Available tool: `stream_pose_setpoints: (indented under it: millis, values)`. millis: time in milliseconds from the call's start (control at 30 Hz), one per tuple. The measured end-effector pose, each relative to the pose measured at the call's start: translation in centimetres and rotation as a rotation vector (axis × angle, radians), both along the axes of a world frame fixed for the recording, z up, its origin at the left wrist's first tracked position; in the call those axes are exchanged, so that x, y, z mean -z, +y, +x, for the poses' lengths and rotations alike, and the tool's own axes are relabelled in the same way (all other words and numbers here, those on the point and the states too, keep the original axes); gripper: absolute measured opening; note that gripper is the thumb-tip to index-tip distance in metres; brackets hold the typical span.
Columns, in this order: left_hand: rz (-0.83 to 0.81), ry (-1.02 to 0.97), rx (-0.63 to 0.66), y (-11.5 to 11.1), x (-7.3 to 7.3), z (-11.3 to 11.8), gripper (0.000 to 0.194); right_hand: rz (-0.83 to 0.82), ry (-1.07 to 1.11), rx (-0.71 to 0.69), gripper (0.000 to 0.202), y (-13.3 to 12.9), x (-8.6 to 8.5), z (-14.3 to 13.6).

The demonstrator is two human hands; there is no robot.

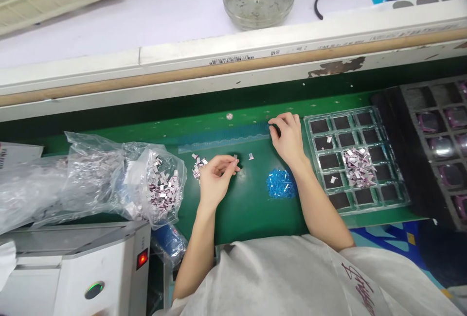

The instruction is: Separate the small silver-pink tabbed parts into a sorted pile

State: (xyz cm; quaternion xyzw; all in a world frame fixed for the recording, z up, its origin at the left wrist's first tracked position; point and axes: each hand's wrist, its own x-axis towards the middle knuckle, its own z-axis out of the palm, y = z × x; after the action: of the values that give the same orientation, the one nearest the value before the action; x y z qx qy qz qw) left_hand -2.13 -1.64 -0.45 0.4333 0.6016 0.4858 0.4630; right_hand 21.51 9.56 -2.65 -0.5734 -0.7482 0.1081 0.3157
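Observation:
My left hand [216,178] is over the green mat [241,209], thumb and fingertips pinched on a small pale piece [235,157]. Just behind it lies a loose pile of small white-and-pink pieces [198,166]. One such piece [250,156] rests alone between my hands. My right hand [288,136] is at the right end of a clear bluish strip [226,137], thumb and index finger curled close together; what they hold, if anything, is too small to tell. Below the right hand sits a heap of small blue pieces [280,184].
A clear compartment tray [314,160] with small pieces stands at right, beside black foam trays [397,126]. On the left are a plastic bag of pieces [164,184] and a grey-white machine [105,267]. A jar [259,0] stands on the shelf above.

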Motion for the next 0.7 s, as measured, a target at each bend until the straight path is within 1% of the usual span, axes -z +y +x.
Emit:
stream_pose_setpoints:
  millis: [167,300,400,500,600,700]
  values:
    - [-0.006,-0.116,-0.057,0.5,0.4,1.2,0.023,-0.026,-0.054,-0.07,0.028,-0.2,-0.5,-0.1]
    - [-0.011,-0.14,-0.094,0.8,0.4,1.7,0.029,-0.011,-0.139,-0.096,0.032,-0.6,-1.0,-0.2]
    - [-0.002,-0.149,-0.097,0.9,0.5,1.9,0.031,0.001,-0.152,-0.098,0.033,-0.8,-1.1,-0.2]
    - [0.006,-0.142,-0.098,0.9,0.8,1.9,0.035,0.002,-0.108,-0.093,0.031,-0.8,-1.1,-0.2]
    - [0.007,-0.132,-0.098,0.9,0.9,2.0,0.037,0.041,0.015,-0.08,0.028,-1.0,-1.4,-0.5]
    - [0.005,-0.129,-0.095,0.9,0.9,2.1,0.038,0.068,0.128,-0.129,0.023,-1.5,-2.1,-1.2]
